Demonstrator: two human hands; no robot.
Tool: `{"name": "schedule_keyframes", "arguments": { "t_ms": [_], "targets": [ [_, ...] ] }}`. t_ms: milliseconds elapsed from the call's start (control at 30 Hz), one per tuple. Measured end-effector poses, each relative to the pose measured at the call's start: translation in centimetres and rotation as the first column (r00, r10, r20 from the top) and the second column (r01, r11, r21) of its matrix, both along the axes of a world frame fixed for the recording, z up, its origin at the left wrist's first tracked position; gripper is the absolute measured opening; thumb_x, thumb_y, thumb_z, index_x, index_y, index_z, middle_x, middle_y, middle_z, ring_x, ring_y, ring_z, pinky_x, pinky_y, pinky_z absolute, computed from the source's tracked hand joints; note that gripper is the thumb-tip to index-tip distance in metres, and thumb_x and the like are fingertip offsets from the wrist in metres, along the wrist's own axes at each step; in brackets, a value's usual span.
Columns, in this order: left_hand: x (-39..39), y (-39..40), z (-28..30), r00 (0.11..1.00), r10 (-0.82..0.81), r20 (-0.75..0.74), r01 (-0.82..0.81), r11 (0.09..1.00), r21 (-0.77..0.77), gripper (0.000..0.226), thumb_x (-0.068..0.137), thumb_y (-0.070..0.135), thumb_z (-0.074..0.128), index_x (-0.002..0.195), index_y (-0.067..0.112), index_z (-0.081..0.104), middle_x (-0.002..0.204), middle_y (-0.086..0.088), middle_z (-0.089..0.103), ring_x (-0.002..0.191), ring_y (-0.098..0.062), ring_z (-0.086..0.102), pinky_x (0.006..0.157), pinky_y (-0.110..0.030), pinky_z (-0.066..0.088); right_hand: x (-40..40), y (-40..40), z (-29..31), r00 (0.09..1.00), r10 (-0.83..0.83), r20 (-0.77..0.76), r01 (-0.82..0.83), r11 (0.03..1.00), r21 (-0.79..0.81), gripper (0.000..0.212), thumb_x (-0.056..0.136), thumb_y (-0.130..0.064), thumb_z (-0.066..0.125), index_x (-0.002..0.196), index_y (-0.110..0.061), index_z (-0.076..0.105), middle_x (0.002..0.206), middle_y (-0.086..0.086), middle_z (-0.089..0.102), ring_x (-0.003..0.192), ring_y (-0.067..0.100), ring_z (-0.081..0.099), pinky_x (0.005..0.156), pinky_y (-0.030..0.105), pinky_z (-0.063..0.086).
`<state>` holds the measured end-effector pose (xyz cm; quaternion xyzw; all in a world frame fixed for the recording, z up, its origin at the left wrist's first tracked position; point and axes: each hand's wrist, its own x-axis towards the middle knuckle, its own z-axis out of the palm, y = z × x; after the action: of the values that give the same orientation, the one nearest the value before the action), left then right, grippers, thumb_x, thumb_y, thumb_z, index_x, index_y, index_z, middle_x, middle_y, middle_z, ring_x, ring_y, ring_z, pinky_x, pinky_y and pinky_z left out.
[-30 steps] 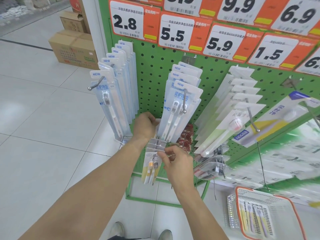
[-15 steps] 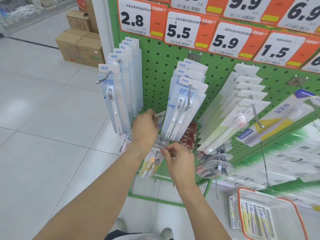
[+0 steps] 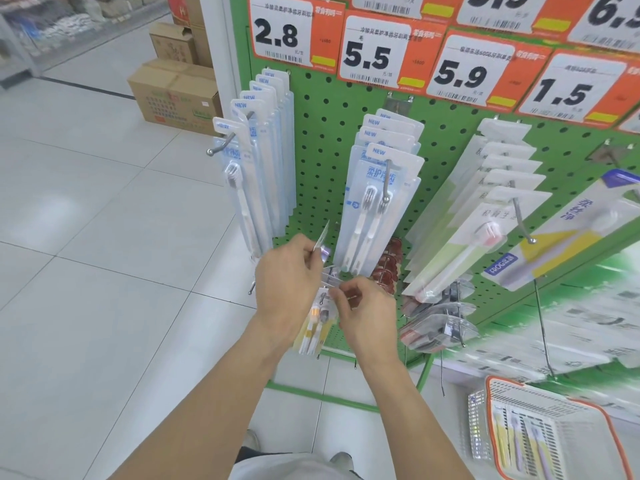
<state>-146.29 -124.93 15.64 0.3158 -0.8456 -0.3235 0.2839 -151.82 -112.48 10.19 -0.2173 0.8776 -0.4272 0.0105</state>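
I stand at a green pegboard rack point(image 3: 325, 140) hung with toothbrush packs. My left hand point(image 3: 287, 285) pinches the top of a clear toothbrush pack point(image 3: 321, 242) and tilts it up off the low row. My right hand point(image 3: 367, 308) pinches the front packs point(image 3: 317, 323) on a low hook, yellow and grey brushes showing inside them. Both hands are close together under the middle column of white twin-brush packs point(image 3: 375, 209).
A column of single-brush packs point(image 3: 256, 161) hangs to the left, larger packs point(image 3: 485, 216) to the right. Price tags point(image 3: 377, 51) line the top. An orange-rimmed basket point(image 3: 554, 438) with toothbrush packs sits bottom right. Cardboard boxes point(image 3: 173, 95) stand on the tiled floor behind.
My left hand has lifted one pack upward from the low row. My right hand stayed at the low hook. The view moved closer to the rack.
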Motion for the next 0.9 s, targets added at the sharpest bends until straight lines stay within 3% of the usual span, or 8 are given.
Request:
{"name": "schedule_keyframes", "arguments": {
  "t_ms": [233,433,500,600,667,733,800,900],
  "targets": [
    [4.1,1.0,4.6,0.985,0.073,-0.155,-0.082,0.995,-0.059,0.006,0.089,0.024,0.073,0.083,0.024,0.072,0.062,0.023,0.06,0.062,-0.009,0.067,0.067,-0.037,0.059,0.2,0.0,0.1,1.0,0.01,-0.028,-0.009,1.0,0.027,0.012,0.09,-0.029,0.075,0.082,-0.022,0.069,0.078,-0.01,0.068,0.067,0.001,0.062,0.066,0.026,0.051],
    [7.2,2.2,8.6,0.94,0.047,-0.338,-0.019,0.996,0.087,0.021,0.094,0.019,0.071,0.084,0.036,0.063,0.07,0.038,0.064,0.068,0.007,0.067,0.061,-0.009,0.05,0.4,0.3,0.5,1.0,-0.007,-0.004,0.007,1.0,0.013,0.013,0.089,-0.03,0.076,0.091,-0.02,0.069,0.088,-0.008,0.068,0.069,0.003,0.063,0.07,0.037,0.056],
    [7.9,2.6,9.3,0.93,0.05,-0.363,0.027,0.978,0.206,0.023,0.093,0.019,0.072,0.083,0.037,0.063,0.073,0.036,0.067,0.067,0.005,0.068,0.062,-0.005,0.047,0.9,0.6,1.4,1.0,-0.008,0.002,0.008,1.0,-0.02,0.017,0.089,-0.03,0.076,0.099,-0.019,0.068,0.096,-0.007,0.066,0.067,0.001,0.063,0.072,0.034,0.056],
    [8.6,2.7,9.6,0.907,0.073,-0.415,0.094,0.925,0.369,0.013,0.091,0.019,0.073,0.085,0.03,0.069,0.075,0.02,0.075,0.065,-0.003,0.071,0.063,-0.011,0.051,2.0,1.5,2.9,1.0,-0.014,0.019,0.017,0.991,-0.13,0.006,0.095,-0.031,0.069,0.094,-0.026,0.067,0.092,-0.012,0.066,0.074,0.002,0.064,0.071,0.034,0.056],
    [8.8,2.3,9.4,0.898,0.1,-0.428,0.139,0.86,0.491,0.008,0.09,0.016,0.073,0.085,0.021,0.07,0.075,0.01,0.077,0.062,-0.012,0.073,0.06,-0.018,0.055,3.0,2.4,4.5,0.991,0.067,0.116,-0.032,0.958,-0.284,0.021,0.102,-0.037,0.057,0.088,-0.024,0.067,0.081,-0.01,0.068,0.071,0.003,0.065,0.067,0.03,0.056],
    [8.8,1.9,8.9,0.908,0.103,-0.405,0.169,0.795,0.582,0.005,0.09,0.014,0.072,0.085,0.015,0.07,0.074,0.0,0.078,0.059,-0.02,0.073,0.056,-0.025,0.058,4.1,3.4,6.3,0.927,0.233,0.295,-0.107,0.916,-0.386,0.047,0.106,-0.044,0.042,0.084,-0.009,0.065,0.071,-0.005,0.065,0.066,0.009,0.061,0.065,0.026,0.05],
    [8.5,1.8,7.9,0.925,0.093,-0.368,0.188,0.73,0.657,0.005,0.091,0.014,0.071,0.086,0.012,0.07,0.074,-0.005,0.078,0.057,-0.021,0.072,0.056,-0.027,0.059,4.9,4.7,6.8,0.769,0.404,0.495,-0.166,0.874,-0.456,0.06,0.103,-0.052,0.043,0.089,0.004,0.061,0.077,0.01,0.065,0.071,0.02,0.064,0.071,0.033,0.051],
    [8.0,1.7,6.0,0.948,0.071,-0.309,0.184,0.67,0.719,0.009,0.092,0.015,0.071,0.093,0.006,0.071,0.075,-0.009,0.078,0.059,-0.022,0.072,0.057,-0.028,0.059,5.5,6.1,5.4,0.591,0.556,0.584,-0.213,0.806,-0.552,0.045,0.089,-0.052,0.068,0.102,-0.009,0.072,0.094,0.024,0.072,0.09,0.046,0.072,0.079,0.051,0.058]
  ]
}}
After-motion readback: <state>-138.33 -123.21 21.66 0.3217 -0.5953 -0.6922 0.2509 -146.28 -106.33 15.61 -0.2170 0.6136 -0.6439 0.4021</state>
